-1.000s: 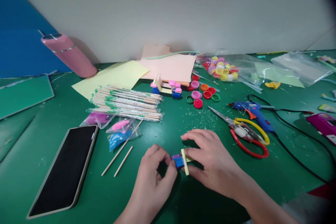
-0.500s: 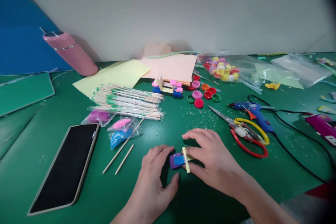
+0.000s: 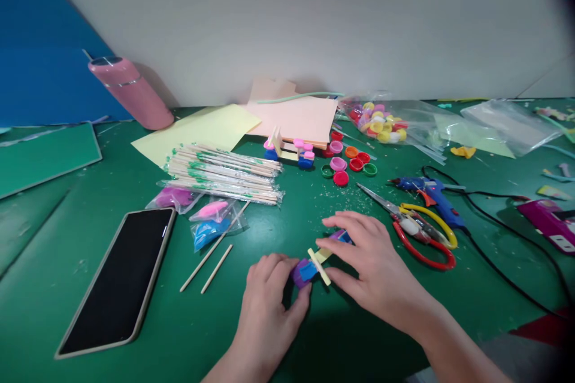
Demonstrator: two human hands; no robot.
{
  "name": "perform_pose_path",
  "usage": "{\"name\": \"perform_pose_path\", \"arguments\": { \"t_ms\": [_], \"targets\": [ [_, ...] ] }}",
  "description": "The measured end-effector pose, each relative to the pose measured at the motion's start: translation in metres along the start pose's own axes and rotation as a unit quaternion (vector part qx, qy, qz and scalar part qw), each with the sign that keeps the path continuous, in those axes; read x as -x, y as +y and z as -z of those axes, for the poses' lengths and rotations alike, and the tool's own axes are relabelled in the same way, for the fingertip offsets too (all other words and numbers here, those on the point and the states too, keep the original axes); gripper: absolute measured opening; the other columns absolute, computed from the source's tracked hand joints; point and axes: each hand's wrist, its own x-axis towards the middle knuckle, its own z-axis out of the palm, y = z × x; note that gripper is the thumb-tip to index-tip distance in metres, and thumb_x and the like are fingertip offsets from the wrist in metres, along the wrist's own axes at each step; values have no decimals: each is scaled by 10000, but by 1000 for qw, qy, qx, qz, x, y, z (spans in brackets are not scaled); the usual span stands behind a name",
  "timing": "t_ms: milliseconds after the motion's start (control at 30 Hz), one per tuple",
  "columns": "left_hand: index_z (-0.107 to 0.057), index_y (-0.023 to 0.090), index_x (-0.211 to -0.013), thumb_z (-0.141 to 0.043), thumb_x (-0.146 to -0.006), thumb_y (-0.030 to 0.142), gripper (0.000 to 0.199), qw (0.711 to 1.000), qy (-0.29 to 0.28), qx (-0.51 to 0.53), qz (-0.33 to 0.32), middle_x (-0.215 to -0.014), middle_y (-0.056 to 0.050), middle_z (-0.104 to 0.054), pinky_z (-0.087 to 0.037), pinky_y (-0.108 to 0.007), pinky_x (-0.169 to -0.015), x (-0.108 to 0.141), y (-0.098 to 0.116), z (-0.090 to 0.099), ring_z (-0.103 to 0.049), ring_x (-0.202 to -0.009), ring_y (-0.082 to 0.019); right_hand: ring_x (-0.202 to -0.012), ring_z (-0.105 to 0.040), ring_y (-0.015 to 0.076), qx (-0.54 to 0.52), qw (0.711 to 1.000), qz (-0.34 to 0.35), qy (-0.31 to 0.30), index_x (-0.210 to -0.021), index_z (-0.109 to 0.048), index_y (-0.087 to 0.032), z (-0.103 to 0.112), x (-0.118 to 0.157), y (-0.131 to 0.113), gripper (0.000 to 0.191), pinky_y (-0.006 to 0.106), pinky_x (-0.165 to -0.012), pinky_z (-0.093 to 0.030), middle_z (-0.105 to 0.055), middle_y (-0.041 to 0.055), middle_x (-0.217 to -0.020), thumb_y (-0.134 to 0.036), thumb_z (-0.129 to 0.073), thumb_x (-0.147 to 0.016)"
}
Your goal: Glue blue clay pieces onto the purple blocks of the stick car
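A small model car [image 3: 308, 271] with purple and blue clay-like ends and a pale yellow body lies low over the table. A pale yellow crosspiece [image 3: 318, 266] stands across it. My left hand [image 3: 269, 299] is closed on its near purple end, thumb and index finger on either side. My right hand [image 3: 368, 254] curves over the far half, index finger and thumb at the yellow body; its other fingers are spread above the far purple-and-blue end, which they partly hide. A similar model car [image 3: 290, 151], with pink and blue parts, stands farther back.
Scissors [image 3: 411, 221] and a blue glue gun [image 3: 431, 191] with a cord lie right. Bottle caps [image 3: 340, 178] sit behind my hands. Left are two wooden sticks [image 3: 216, 269], bagged clay [image 3: 211, 230], wrapped sticks [image 3: 220, 170], a phone [image 3: 117, 281] and a pink bottle [image 3: 135, 96].
The model car has turned so its far end points away to the right and now shows under my right hand. My left fingers have closed in on its near end.
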Motion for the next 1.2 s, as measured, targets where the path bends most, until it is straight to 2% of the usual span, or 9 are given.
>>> {"name": "perform_pose_path", "arguments": {
  "t_ms": [167,333,500,600,700,767,833,1200],
  "targets": [
    [-565,187,-818,-566,-736,228,92,1000,-7,-4,20,-744,-36,-590,-450,-333,-623,2,7,-5,-561,-699,-194,-1197,-346,277,4,996,-7,89,-1132,-552,-242,2,18,7,353,462,-967,-303,-441,72,-1256,-231,-580,-780],
    [-535,189,-726,-558,-746,270,87,999,-20,-24,37,-699,-29,-566,-418,-335,-613,4,10,-9,-543,-670,-196,-1160,-397,253,-54,989,-18,136,-1115,-538,-223,-1,30,8,324,423,-963,-348,-463,77,-1206,-205,-562,-793],
    [-529,184,-727,-531,-765,261,86,999,-24,-26,37,-693,-27,-551,-394,-339,-610,5,9,-9,-522,-677,-200,-1047,-504,212,-120,968,-70,207,-1074,-553,-233,-6,40,10,287,330,-868,-436,-525,62,-1123,-187,-573,-791],
    [-528,179,-719,-532,-764,263,95,999,-21,-30,31,-698,-32,-552,-384,-342,-611,5,8,-9,-516,-679,-204,-907,-564,171,-159,950,-94,253,-1017,-566,-231,-12,49,6,234,265,-756,-475,-577,44,-979,-133,-541,-806],
    [-524,179,-696,-542,-759,281,121,999,-13,-43,23,-686,-34,-554,-374,-344,-604,5,6,-11,-510,-671,-208,-767,-580,145,-202,953,-57,216,-977,-570,-215,-20,57,-6,237,246,-662,-478,-590,29,-843,-68,-508,-801],
    [-525,179,-692,-551,-755,297,136,998,-9,-53,19,-672,-32,-555,-370,-344,-600,5,6,-12,-507,-663,-210,-733,-574,149,-230,958,-4,169,-983,-565,-203,-26,59,-16,260,260,-643,-472,-594,33,-810,-48,-507,-783],
    [-528,179,-697,-560,-751,306,141,998,-1,-60,11,-660,-28,-554,-367,-344,-597,6,6,-13,-506,-659,-211,-719,-568,153,-250,956,27,147,-1005,-549,-197,-32,59,-25,290,274,-635,-466,-598,41,-806,-31,-498,-773],
    [-525,181,-736,-562,-757,262,92,999,23,-40,-25,-673,-20,-559,-368,-328,-591,9,-1,-8,-505,-660,-196,-753,-556,158,-267,954,23,136,-1052,-530,-203,-47,58,-30,329,285,-664,-452,-599,48,-842,-28,-493,-776]
  ]
}}
